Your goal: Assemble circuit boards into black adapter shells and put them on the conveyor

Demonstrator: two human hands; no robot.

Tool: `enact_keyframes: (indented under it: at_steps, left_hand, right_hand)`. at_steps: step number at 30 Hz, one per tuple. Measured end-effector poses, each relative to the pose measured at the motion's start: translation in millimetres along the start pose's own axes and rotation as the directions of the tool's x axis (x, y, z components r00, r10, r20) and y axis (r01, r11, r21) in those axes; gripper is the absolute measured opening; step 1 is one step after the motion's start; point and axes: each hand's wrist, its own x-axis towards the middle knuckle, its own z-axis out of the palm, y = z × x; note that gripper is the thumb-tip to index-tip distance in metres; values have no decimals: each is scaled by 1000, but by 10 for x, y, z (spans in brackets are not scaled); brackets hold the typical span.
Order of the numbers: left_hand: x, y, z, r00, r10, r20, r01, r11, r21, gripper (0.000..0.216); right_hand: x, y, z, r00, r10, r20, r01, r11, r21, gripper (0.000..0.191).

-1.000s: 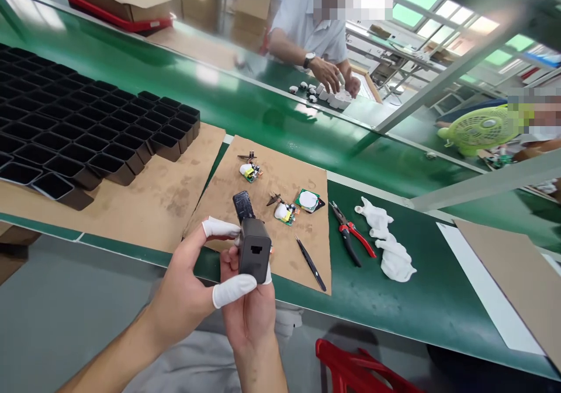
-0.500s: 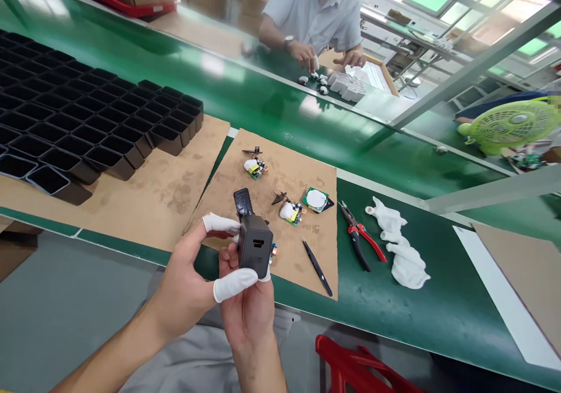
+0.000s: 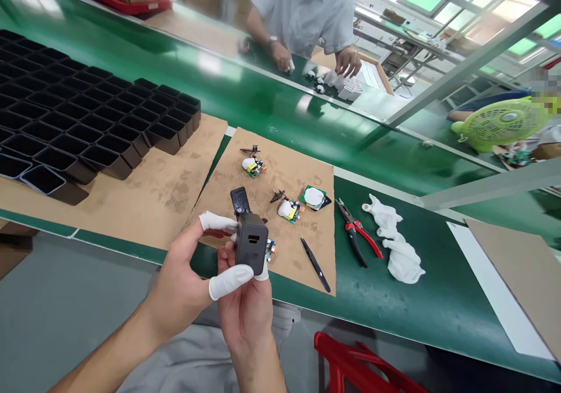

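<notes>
A black charger housing (image 3: 252, 251) with a slot in its end face is held up between both hands. My left hand (image 3: 188, 264), white finger cots on thumb and a finger, grips it from the left side. From below and behind, my right hand (image 3: 246, 308) supports it; part of its fingers is hidden by the housing. A dark flat cover (image 3: 240, 200) shows just beyond it. Circuit boards lie on the cardboard (image 3: 263, 139): one at the back (image 3: 253, 166), one in the middle (image 3: 289, 210), and a board with a white pad (image 3: 314, 197).
Black tweezers (image 3: 314, 263) lie at the cardboard's right; red-and-black pliers (image 3: 357, 232) and a white crumpled glove (image 3: 404, 261) are further right. Many open black housings (image 3: 100, 124) stand in rows at left. Across the bench a co-worker (image 3: 302, 25) handles small white parts. A red stool (image 3: 342, 358) stands below.
The view has shifted slightly. My hands keep the same hold on the housing. The co-worker's hands have moved apart, one to the left.
</notes>
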Motion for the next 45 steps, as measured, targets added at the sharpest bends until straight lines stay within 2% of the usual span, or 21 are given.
enact_keyframes:
  at_steps: [1, 2, 3, 5, 6, 7, 8, 10, 12, 18, 21, 23, 26, 29, 32, 35, 36, 38, 41, 43, 45]
  left_hand:
    - [-2, -9, -44, 999, 28, -21, -28, 1000, 2, 39]
    - [-2, -21, -98, 996, 75, -50, -74, 997, 7, 39]
    - [1, -35, -158, 986, 142, -85, -140, 990, 21, 40]
    - [18, -75, -275, 947, 301, -110, -290, 951, 108, 45]
    - [31, -102, -318, 928, 364, -78, -346, 921, 181, 48]
    - [45, -135, -345, 917, 399, -27, -378, 888, 264, 51]
    - [59, -175, -354, 914, 405, 25, -387, 853, 351, 54]
    - [79, -272, -324, 929, 357, 101, -357, 784, 508, 59]
    - [84, -377, -262, 942, 316, 115, -318, 730, 605, 59]
    - [65, -574, -130, 950, 308, 58, -265, 691, 673, 56]
    - [89, -588, -90, 947, 319, 50, -265, 680, 683, 53]
    - [107, -585, -66, 945, 324, 41, -263, 679, 685, 49]
    - [112, -592, -46, 948, 318, 28, -248, 679, 690, 43]
    - [104, -605, -50, 950, 313, 19, -239, 684, 689, 41]
    - [122, -563, -91, 957, 289, 31, -243, 738, 629, 42]
    - [174, -454, -178, 981, 177, 79, -193, 860, 472, 43]
    - [191, -416, -213, 985, 137, 101, -167, 893, 419, 43]
    - [217, -360, -281, 985, 80, 150, -128, 929, 348, 43]
    - [224, -344, -340, 975, 73, 210, -140, 936, 323, 44]
    - [212, -362, -341, 972, 87, 218, -156, 932, 326, 46]
    - [196, -382, -322, 974, 95, 205, -162, 927, 337, 48]
  right_hand:
    - [-13, 4, -6, 993, -116, -22, 115, 992, -60, 43]
    - [-24, -4, -20, 960, -276, -40, 268, 952, -148, 37]
    - [-30, -25, -43, 888, -459, -28, 437, 862, -258, 28]
    - [-13, -103, -109, 656, -739, 151, 705, 530, -471, 18]
    - [11, -152, -146, 542, -787, 293, 776, 336, -534, 24]
    - [44, -200, -181, 468, -771, 433, 807, 171, -566, 33]
    - [84, -242, -212, 435, -720, 541, 811, 52, -583, 39]
    - [168, -294, -260, 450, -606, 656, 787, -77, -612, 42]
    - [226, -299, -300, 486, -547, 681, 761, -118, -638, 41]
    - [213, -243, -462, 448, -574, 686, 776, -132, -617, 49]
    - [200, -233, -502, 473, -552, 687, 768, -124, -628, 43]
    - [203, -222, -485, 496, -562, 662, 763, -83, -642, 38]
    - [209, -190, -430, 501, -614, 610, 749, -47, -661, 45]
    - [193, -189, -390, 474, -591, 652, 740, -135, -659, 53]
    - [149, -321, -353, 490, -500, 714, 727, -217, -652, 54]
    - [125, -619, -266, 561, -403, 723, 727, -177, -664, 66]
    - [134, -737, -224, 591, -327, 738, 733, -166, -660, 71]
    - [184, -963, -132, 628, -85, 774, 757, -164, -632, 82]
    - [314, -1201, -4, 604, 194, 773, 797, -145, -587, 93]
    - [400, -1279, 55, 593, 264, 761, 804, -134, -580, 87]
    - [463, -1313, 85, 603, 289, 744, 796, -154, -585, 72]
